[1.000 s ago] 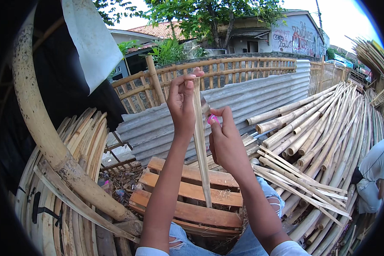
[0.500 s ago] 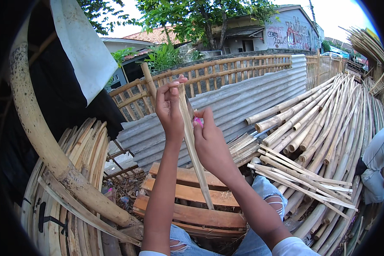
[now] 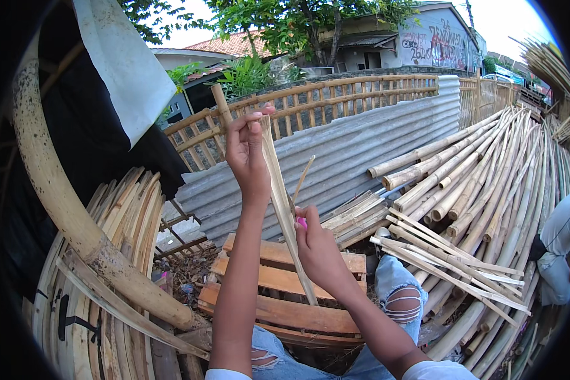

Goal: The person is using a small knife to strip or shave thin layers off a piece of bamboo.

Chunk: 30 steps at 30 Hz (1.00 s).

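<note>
A flat split bamboo strip [image 3: 280, 197] stands tilted in front of me, its lower end on an orange wooden slatted stand [image 3: 278, 278]. My left hand [image 3: 249, 142] is closed around its top end, thumb and fingers pinching the edges. Lower down, my right hand [image 3: 323, 253] grips a knife with a pink handle [image 3: 302, 222]; its blade is against the strip's right edge and mostly hidden. A thin bamboo sliver [image 3: 304, 179] peels upward from the strip just above the knife.
Cut bamboo slats [image 3: 449, 263] and a large heap of bamboo poles [image 3: 481, 164] lie at right, beside a crouching person [image 3: 556, 247]. A thick bamboo pole [image 3: 57, 183] arches on the left over bundled slats [image 3: 126, 215]. Corrugated sheeting [image 3: 354, 152] stands ahead.
My right hand has slid down along the strip with the knife, and a sliver now stands away from the edge. My left hand keeps its hold at the top.
</note>
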Available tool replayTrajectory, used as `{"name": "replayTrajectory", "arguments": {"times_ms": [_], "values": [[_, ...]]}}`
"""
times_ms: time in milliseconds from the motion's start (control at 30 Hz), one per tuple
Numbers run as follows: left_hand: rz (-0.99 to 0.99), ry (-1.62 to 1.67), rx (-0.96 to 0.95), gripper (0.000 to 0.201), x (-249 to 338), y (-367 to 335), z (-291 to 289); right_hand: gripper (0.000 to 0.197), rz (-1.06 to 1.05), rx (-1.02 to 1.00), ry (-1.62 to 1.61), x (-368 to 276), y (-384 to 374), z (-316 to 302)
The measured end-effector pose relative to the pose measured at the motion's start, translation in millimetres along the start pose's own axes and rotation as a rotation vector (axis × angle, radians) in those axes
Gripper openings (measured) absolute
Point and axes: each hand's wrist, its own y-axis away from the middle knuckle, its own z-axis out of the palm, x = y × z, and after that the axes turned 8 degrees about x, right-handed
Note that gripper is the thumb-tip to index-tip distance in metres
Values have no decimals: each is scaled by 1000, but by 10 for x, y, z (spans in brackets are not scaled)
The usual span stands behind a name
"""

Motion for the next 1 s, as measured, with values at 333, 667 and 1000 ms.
{"name": "replayTrajectory", "arguments": {"times_ms": [333,667,1000], "values": [[27,3,13,15,-40,-22,-112,26,-97,3,169,172,120,191],[-13,48,1,14,-17,5,46,18,-155,106,-42,-723,-443,-313],[9,-12,6,14,-43,-8,77,20,-8,35,21,-162,15,-7]]}}
